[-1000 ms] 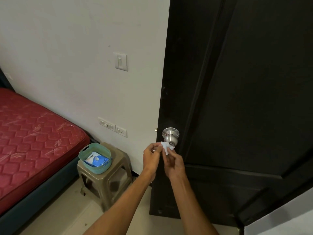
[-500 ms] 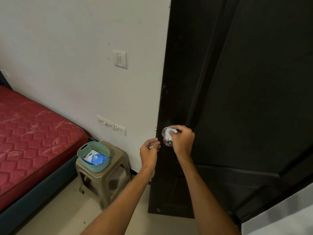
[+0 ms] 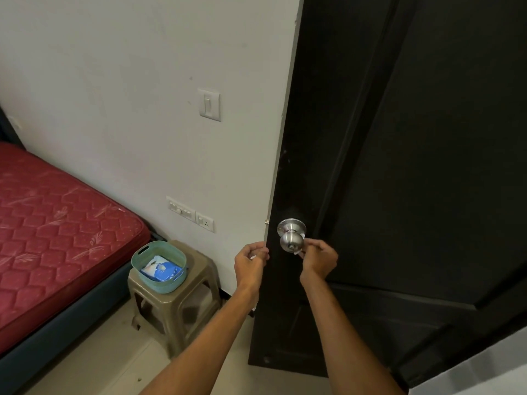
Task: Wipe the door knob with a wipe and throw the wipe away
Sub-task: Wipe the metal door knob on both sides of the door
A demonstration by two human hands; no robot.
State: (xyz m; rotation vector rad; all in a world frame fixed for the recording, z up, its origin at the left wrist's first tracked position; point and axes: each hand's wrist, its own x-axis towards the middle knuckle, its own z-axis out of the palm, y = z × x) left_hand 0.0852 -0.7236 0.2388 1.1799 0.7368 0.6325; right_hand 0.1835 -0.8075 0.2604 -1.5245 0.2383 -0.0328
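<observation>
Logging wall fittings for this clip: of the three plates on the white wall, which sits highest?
The single light switch, alone at mid-wall. The other two, a switch panel and a socket, sit side by side low down, above the stool.

Left hand [image 3: 251,259] loosely curled at seven o'clock; right hand [image 3: 318,258] at five, fingers pinched together, forearms extended.

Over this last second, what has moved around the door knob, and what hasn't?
The right hand carried the wipe from under the door knob, over its top, then down to its right side. The left hand let go of the wipe and now rests at the door edge. Basket and stool unchanged.
</observation>
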